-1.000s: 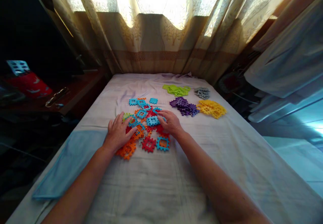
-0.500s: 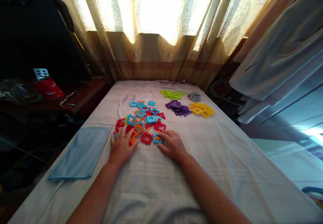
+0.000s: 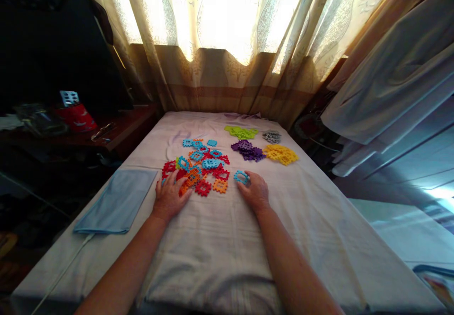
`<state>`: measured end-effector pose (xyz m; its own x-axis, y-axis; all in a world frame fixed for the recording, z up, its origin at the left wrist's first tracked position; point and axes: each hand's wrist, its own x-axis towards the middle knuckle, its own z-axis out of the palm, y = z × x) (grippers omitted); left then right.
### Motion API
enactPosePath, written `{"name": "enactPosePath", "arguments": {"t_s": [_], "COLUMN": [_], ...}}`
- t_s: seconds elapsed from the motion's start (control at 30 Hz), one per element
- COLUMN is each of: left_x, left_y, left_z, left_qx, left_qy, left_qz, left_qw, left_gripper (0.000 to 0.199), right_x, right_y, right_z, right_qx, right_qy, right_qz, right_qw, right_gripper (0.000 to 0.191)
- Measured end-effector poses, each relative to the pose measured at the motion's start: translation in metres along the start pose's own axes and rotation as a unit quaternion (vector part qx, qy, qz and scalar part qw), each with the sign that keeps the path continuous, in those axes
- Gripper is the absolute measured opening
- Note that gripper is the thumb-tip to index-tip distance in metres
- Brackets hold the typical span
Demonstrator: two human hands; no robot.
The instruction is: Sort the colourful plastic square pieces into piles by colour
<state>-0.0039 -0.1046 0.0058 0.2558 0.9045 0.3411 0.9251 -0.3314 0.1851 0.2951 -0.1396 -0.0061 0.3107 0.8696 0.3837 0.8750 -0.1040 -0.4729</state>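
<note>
Between the thumb and fingers of my right hand (image 3: 256, 193) is a blue square interlocking tile (image 3: 241, 177) with an open middle, to the right of a mixed heap. My left hand (image 3: 170, 196) lies with fingers spread over the heap's near left edge, covering part of it. The heap mixes red, orange and blue tiles, with a red tile (image 3: 203, 188) and an orange tile (image 3: 220, 186) at its near edge. A solid-looking blue tile (image 3: 212, 163) lies on top.
Sorted by colour behind and right are green tiles (image 3: 241, 132), grey tiles (image 3: 271, 136), purple tiles (image 3: 248, 150) and yellow tiles (image 3: 281, 154). A folded blue cloth (image 3: 113, 201) with a white cord lies left. A red container (image 3: 80, 118) stands on the dark side table.
My right hand has drawn the blue tile away from the heap to the right, uncovering an orange tile. My left hand stays about where it was on the heap.
</note>
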Motion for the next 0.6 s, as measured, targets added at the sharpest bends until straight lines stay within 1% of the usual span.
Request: {"name": "enactPosePath", "arguments": {"t_s": [0.07, 0.17, 0.23, 0.33, 0.43, 0.5, 0.6], "left_x": [0.0, 0.0, 0.0, 0.0, 0.0, -0.001, -0.001], "left_y": [0.0, -0.001, -0.001, -0.001, -0.003, -0.005, -0.008], "left_z": [0.0, -0.001, -0.003, -0.003, -0.001, 0.001, 0.004], "left_qx": [-0.005, -0.002, 0.004, 0.007, -0.006, -0.02, -0.031], "left_qy": [0.007, 0.015, 0.016, 0.017, 0.014, 0.009, 0.0], "left_qz": [0.002, 0.01, 0.011, 0.013, 0.011, 0.007, -0.001], "left_qw": [1.0, 1.0, 1.0, 1.0, 1.0, 1.0, 1.0], "left_gripper": [0.038, 0.031, 0.027, 0.024, 0.023, 0.024, 0.028], "right_x": [0.004, 0.008, 0.009, 0.009, 0.006, 0.003, -0.002], "right_y": [0.007, 0.014, 0.017, 0.016, 0.007, -0.005, -0.033], "right_z": [-0.004, -0.008, -0.01, -0.01, -0.009, -0.007, 0.0], "right_qx": [-0.028, -0.059, -0.07, -0.061, -0.032, -0.008, 0.021], "right_qy": [-0.007, -0.024, -0.027, -0.009, 0.02, 0.026, -0.01], "right_qz": [0.036, 0.067, 0.075, 0.067, 0.035, -0.01, -0.102], "right_qw": [0.999, 0.996, 0.994, 0.996, 0.999, 1.0, 0.995], "right_gripper": [0.044, 0.044, 0.043, 0.04, 0.034, 0.031, 0.03]}}
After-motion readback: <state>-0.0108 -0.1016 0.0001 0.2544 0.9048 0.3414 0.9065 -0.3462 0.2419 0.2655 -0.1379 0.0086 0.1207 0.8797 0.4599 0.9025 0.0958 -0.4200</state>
